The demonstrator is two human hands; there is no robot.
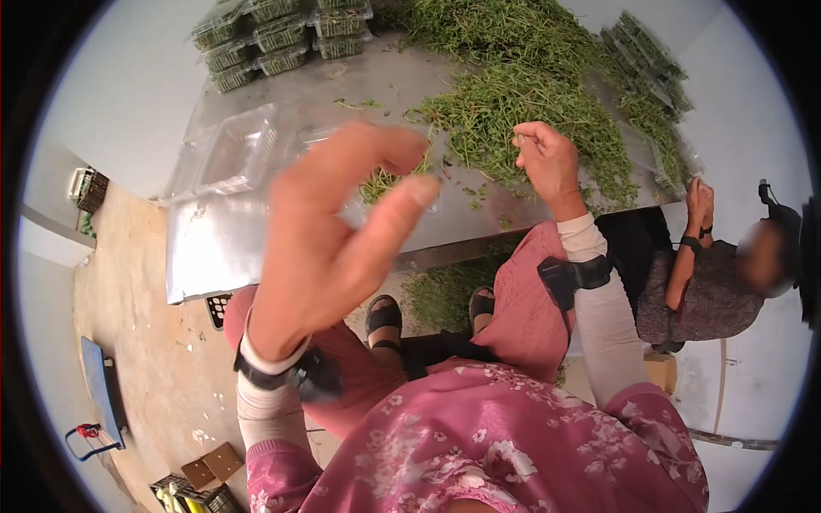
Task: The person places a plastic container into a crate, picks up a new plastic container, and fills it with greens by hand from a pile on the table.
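Observation:
My left hand (329,231) is raised close to the camera, slightly blurred, with thumb and fingers apart and nothing seen between them. Behind it, partly hidden, some green sprigs (376,186) lie in what looks like a clear plastic tray on the metal table (214,248). My right hand (547,162) hovers at the near edge of a big pile of leafy green stems (522,98). Its fingers are pinched together; whatever they hold is too small to make out. Left of my left hand sits an open clear plastic clamshell box (239,150).
Stacked clamshells filled with greens (282,38) stand at the back left, and more filled boxes (646,64) at the back right. A co-worker (710,282) sits at the right, hands at the table edge. A blue trolley (103,389) and a crate (201,494) are on the floor.

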